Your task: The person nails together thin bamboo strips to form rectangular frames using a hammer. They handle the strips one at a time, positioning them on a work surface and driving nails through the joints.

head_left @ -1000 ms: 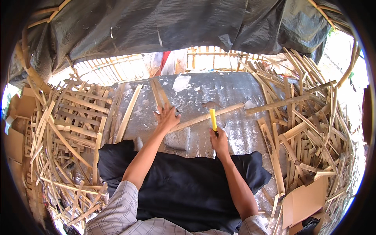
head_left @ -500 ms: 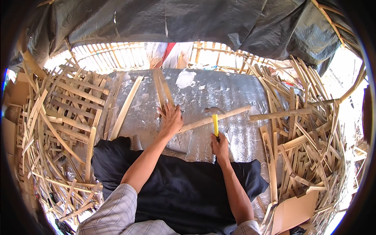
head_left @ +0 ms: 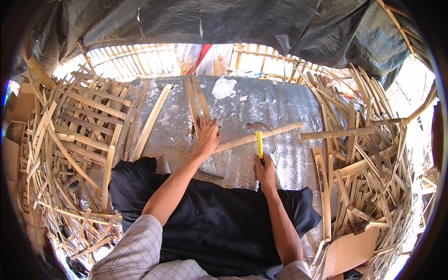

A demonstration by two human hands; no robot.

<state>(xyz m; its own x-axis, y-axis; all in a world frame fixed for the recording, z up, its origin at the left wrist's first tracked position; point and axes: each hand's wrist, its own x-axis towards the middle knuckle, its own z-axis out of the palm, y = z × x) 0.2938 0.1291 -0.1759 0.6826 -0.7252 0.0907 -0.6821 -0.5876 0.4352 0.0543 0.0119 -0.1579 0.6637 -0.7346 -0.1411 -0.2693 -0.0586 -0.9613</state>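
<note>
My right hand is closed round the handle of a claw hammer, yellow above a dark grip. The hammer points away from me, its metal head raised over a bamboo stick. That stick slants from beside my left hand up to the right. My left hand is closed over the near ends of two bamboo slats, which meet in a narrow V and run away from me. What lies beneath the palm is hidden.
A worn silvery sheet covers the work surface. Bamboo lattice pieces pile up at left, and loose strips heap at right. A single pale strip lies left of centre. Black cloth covers my lap. Cardboard sits lower right.
The fingers of my left hand have drawn closer together over the slats. My right hand and the hammer have shifted slightly within the view, which has itself moved a little.
</note>
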